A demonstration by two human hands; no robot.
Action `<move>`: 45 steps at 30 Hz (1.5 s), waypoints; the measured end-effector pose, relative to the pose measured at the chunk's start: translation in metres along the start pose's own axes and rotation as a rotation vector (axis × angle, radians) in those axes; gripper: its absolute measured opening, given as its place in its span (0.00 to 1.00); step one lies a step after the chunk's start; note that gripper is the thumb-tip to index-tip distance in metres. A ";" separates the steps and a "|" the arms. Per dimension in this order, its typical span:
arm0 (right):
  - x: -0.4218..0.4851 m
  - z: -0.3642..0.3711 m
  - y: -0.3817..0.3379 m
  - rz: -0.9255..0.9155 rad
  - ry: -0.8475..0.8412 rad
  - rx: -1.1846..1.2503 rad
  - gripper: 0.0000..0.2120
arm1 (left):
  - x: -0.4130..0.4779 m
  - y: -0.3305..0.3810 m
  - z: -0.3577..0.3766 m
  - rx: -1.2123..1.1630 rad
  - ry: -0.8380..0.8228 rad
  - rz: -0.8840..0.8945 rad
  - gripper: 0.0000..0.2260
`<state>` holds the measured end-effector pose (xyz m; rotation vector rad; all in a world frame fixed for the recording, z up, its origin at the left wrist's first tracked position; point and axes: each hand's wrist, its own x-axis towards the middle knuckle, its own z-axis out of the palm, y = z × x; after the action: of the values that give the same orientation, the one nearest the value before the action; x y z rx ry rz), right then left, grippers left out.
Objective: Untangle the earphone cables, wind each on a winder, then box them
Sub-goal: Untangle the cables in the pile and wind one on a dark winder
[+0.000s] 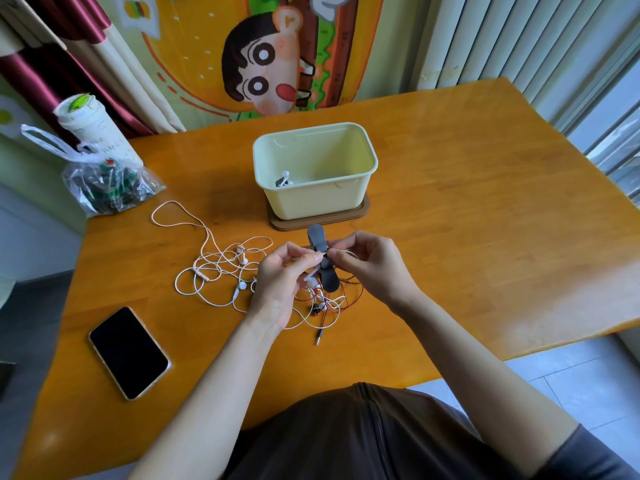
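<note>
1. the left hand (277, 275) and the right hand (367, 263) each have their grip pinched on a white cable at the narrow waist of the dark grey winder (329, 278). it is held above the surface (467, 202), just in front of the cream box (363, 157).
2. to wind well, i judge: steady the winder with one grip, lay even, snug turns across the waist, and let slack run free instead of tugging.
3. more white cables (221, 268) lie tangled to the left. a red-and-black cable (358, 291) lies under the hands, mixed with white loops, so a hard pull could drag it along.
4. one wound set (284, 180) already sits in the box.
5. writing: the cup (91, 126) at far left bears printed characters, too blurred to read. the phone (130, 353) screen is dark, and no brand is legible.
</note>
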<state>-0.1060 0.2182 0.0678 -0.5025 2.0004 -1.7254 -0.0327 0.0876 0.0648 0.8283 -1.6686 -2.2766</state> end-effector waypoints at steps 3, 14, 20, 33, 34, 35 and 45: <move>-0.002 0.001 0.001 0.000 -0.003 0.018 0.04 | -0.001 0.001 -0.003 -0.024 -0.009 0.000 0.10; -0.001 0.000 0.001 0.055 -0.050 0.101 0.05 | -0.002 -0.001 -0.003 -0.011 -0.053 -0.002 0.09; 0.001 0.003 0.002 0.031 -0.055 -0.090 0.10 | -0.003 -0.001 -0.002 -0.022 -0.044 -0.033 0.11; 0.003 0.002 -0.002 0.083 0.010 0.009 0.05 | 0.000 0.004 -0.004 -0.018 -0.081 -0.013 0.09; 0.003 0.003 -0.002 0.071 0.019 -0.005 0.06 | 0.001 0.003 -0.004 0.017 -0.080 0.004 0.09; 0.003 0.003 -0.001 0.058 0.025 -0.020 0.06 | 0.002 0.002 -0.004 0.044 -0.078 0.019 0.09; 0.001 0.005 0.000 0.001 0.046 -0.081 0.07 | 0.001 -0.001 -0.004 0.030 -0.088 -0.028 0.12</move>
<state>-0.1047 0.2137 0.0675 -0.4927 2.1090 -1.6749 -0.0312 0.0844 0.0631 0.7731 -1.7428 -2.3437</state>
